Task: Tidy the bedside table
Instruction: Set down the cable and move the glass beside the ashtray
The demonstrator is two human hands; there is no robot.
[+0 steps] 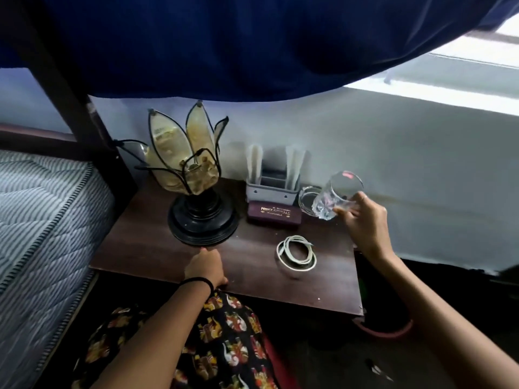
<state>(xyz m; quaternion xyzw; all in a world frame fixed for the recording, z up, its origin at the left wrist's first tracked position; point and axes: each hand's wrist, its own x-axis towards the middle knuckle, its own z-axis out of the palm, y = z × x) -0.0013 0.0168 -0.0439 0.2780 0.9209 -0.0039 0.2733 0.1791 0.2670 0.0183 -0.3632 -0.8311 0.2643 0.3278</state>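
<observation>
Head camera, looking down: dark brown wooden bedside table [252, 279] standing between a striped grey mattress [42, 220] and a pale wall. Right hand [362, 223] pinches a clear cut-glass tumbler [335, 196] by its lower side, thumb and fingers curled round it, the glass tilted with its mouth toward the camera and lifted off the table. Just beside the tumbler, on the table, lies a round clear glass coaster or dish [307, 197]. Left hand [206, 266] rests near the front edge of the table, its grip spread and flat on the wood, fingertips just short of the black round base of a petal-shaped glass lamp [193, 175]; a black band circles that wrist. Behind, against the wall, stands a grey plastic organiser [271, 186] with white upright pieces, and a maroon box with gold lettering [273, 216] sits in front of it. A coiled white cable [296, 254] lies toward the table's right front. Dark blue cloth [252, 43] hangs overhead.
</observation>
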